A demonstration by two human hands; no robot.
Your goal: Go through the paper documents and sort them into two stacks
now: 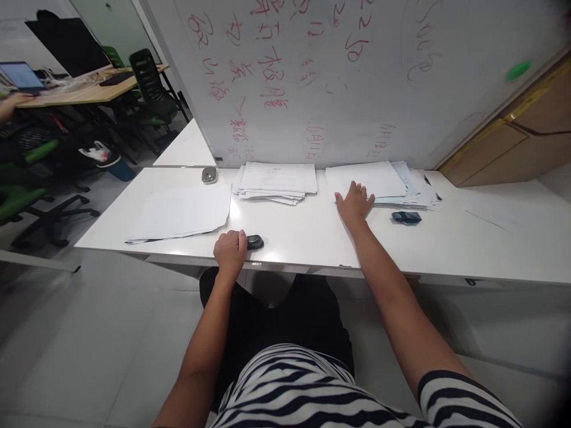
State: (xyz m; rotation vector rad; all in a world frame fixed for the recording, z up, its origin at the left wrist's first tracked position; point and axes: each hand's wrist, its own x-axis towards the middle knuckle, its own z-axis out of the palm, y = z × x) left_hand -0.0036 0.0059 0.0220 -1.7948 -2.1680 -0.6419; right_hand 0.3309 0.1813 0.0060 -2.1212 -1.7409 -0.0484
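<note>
My left hand (230, 249) rests near the front edge of the white table (312, 238), fingers curled against a small black stapler-like object (254, 242). My right hand (355, 202) lies flat with fingers spread, its fingertips on the near edge of a stack of white papers (370, 178) on the right. A second paper stack (279, 181) sits in the middle. Loose sheets (182, 214) lie to the left of my left hand.
A small black clip-like object (406, 217) lies right of my right hand. A grey round item (209, 175) sits at the table's back left. A whiteboard (357, 77) with red writing stands behind. Desks, a monitor (66, 44) and green chairs (149, 83) fill the left.
</note>
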